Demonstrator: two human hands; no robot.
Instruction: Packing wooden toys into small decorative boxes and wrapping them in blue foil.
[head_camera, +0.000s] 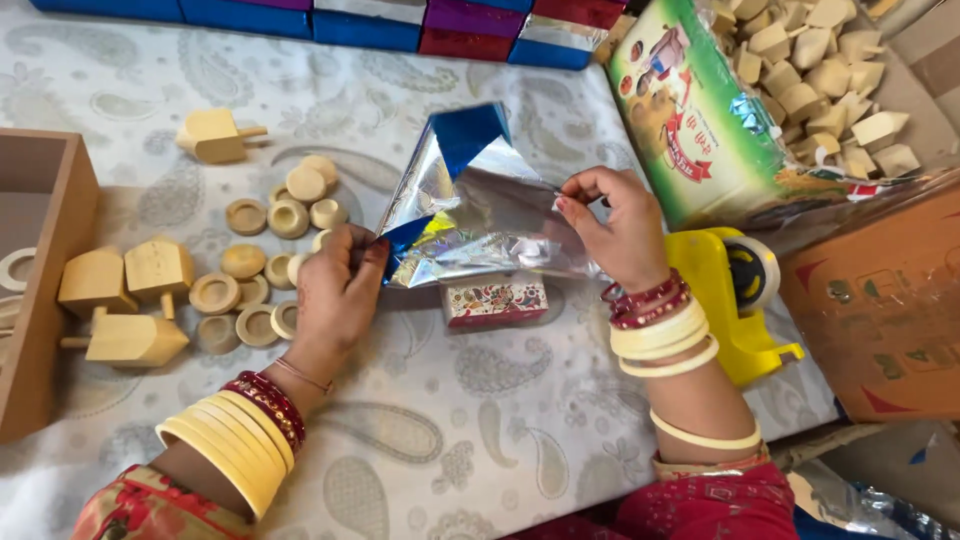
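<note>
Blue-and-silver foil sheet (470, 205) is held above the tablecloth (430, 420), over a small patterned box (496, 301). Left hand (335, 295) pinches its lower corner; right hand (620, 230) pinches its right edge (yellow tape dispenser (735, 300) just beside).

Both hands (340, 290) (620, 230) raised, fingers pinched

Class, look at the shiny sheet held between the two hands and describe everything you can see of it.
The foil sheet looks like thin, crinkled metallic wrapping: mirror-silver on one face, bright blue on the other, with rainbow glints near its lower left. It is partly folded, a blue flap peaking at the top. It is held up above the patterned tablecloth, just over a small decorated box. The left hand pinches its lower left corner; the right hand pinches its right edge.
</note>
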